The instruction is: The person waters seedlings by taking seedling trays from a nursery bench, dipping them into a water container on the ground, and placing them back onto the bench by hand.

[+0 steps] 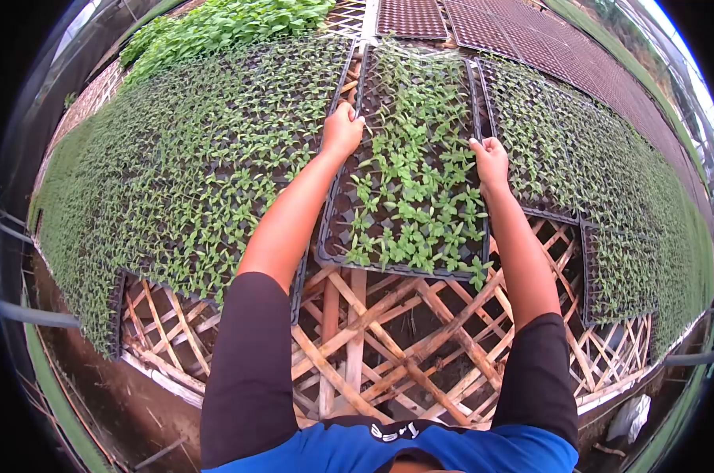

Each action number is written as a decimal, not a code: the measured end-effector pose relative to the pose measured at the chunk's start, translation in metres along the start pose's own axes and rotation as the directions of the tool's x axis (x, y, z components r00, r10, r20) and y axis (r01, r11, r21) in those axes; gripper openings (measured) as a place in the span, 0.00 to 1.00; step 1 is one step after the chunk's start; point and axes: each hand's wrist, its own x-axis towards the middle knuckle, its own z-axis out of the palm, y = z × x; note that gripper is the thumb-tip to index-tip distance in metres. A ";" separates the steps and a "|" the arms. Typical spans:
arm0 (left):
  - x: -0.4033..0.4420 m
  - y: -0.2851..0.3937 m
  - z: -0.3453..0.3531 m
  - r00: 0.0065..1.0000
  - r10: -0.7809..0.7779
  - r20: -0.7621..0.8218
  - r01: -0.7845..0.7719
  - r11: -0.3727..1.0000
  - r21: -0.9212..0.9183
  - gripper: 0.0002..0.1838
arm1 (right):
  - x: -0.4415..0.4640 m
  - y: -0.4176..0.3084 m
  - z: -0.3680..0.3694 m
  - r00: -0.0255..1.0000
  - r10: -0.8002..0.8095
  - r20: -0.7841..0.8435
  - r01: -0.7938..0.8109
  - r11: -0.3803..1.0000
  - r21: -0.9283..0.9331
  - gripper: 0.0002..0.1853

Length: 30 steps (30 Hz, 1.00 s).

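Observation:
A black seedling tray (343, 229) full of small green seedlings (416, 173) lies in front of me on a lattice of wooden slats. My left hand (343, 131) is closed round the tray's left rim. On the opposite side, my right hand (491, 164) grips the right rim, its thumb on top. Both arms reach forward, one along each side of the tray. The fingers under the rims are hidden. The tray's near edge lies over the lattice, between neighbouring trays on the left and right.
Many more seedling trays (207, 150) spread to the left, and others (554, 142) to the right. Trays with dark red-brown cells (514, 35) stretch across the back right. Leafier plants (223, 31) grow at the far left. The slatted lattice (404, 347) has open gaps.

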 end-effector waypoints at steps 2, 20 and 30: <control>0.044 -0.003 0.011 0.999 -0.033 -0.010 0.034 0.981 0.193 0.11 | 0.038 -0.006 0.025 1.000 -0.006 -0.012 0.005 0.998 -0.061 0.12; 0.142 -0.071 0.035 0.974 -0.225 0.039 0.155 0.778 0.608 0.15 | 0.152 0.110 0.041 0.930 0.284 0.234 -0.019 0.671 -0.741 0.15; 0.019 0.042 -0.024 0.796 0.597 0.101 -0.584 0.714 0.386 0.11 | -0.077 0.075 -0.137 0.731 0.680 -0.059 -0.607 0.687 0.399 0.11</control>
